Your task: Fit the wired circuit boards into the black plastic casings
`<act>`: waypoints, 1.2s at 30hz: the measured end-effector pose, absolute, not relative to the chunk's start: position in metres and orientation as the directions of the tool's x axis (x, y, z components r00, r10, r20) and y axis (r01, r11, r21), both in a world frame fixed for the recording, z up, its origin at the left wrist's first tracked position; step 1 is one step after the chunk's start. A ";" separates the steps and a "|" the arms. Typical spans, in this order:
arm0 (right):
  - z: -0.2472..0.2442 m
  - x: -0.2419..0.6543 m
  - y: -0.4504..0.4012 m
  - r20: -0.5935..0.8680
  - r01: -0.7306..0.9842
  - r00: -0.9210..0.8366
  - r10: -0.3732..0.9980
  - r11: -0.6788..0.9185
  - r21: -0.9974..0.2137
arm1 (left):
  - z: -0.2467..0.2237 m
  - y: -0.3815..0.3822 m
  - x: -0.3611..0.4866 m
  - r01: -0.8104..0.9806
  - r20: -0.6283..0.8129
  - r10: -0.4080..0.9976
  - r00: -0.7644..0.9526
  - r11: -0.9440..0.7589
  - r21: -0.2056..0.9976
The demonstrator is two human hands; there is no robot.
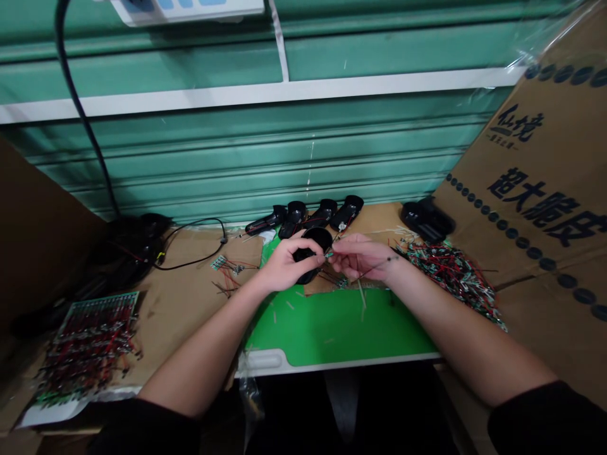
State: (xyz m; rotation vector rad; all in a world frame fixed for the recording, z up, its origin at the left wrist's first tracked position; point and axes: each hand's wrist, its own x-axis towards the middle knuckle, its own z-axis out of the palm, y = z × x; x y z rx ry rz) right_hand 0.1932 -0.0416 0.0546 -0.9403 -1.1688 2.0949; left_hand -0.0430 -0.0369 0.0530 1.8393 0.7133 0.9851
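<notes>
Left hand is gripping the black plastic housing above the green board! Right hand pinches a small wired part at its edge, black housings lined up behind.

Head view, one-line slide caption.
Head view: left hand holds a black housing; right hand pinches a small board beside it.

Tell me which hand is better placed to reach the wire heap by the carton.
Right, I judge. The wire heap lies on that side, near the right forearm. The left hand is farther away, holding the black shell. The right hand pinches a small part, so should free itself first.
</notes>
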 end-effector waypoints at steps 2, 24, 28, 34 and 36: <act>0.054 0.194 -0.042 -0.280 -0.127 -0.625 0.729 -0.449 -0.885 | 0.054 -0.036 -0.043 0.072 0.328 0.794 0.511 -0.420 0.905; 0.058 0.192 -0.049 -0.138 -0.176 -0.615 0.777 -0.305 -0.936 | 0.057 -0.040 -0.042 -0.161 0.048 0.846 0.531 0.045 0.986; 0.059 0.185 -0.051 -0.153 -0.159 -0.574 0.804 -0.292 -0.943 | 0.059 -0.041 -0.039 -0.148 0.067 0.852 0.520 0.012 0.989; 0.057 0.186 -0.047 -0.173 -0.186 -0.422 0.890 -0.272 -0.944 | 0.054 -0.038 -0.037 -0.140 -0.073 0.901 0.427 0.146 0.979; 0.059 0.189 -0.045 -0.151 -0.197 -0.381 0.912 -0.240 -0.951 | 0.052 -0.035 -0.037 -0.164 -0.143 0.906 0.398 0.224 0.961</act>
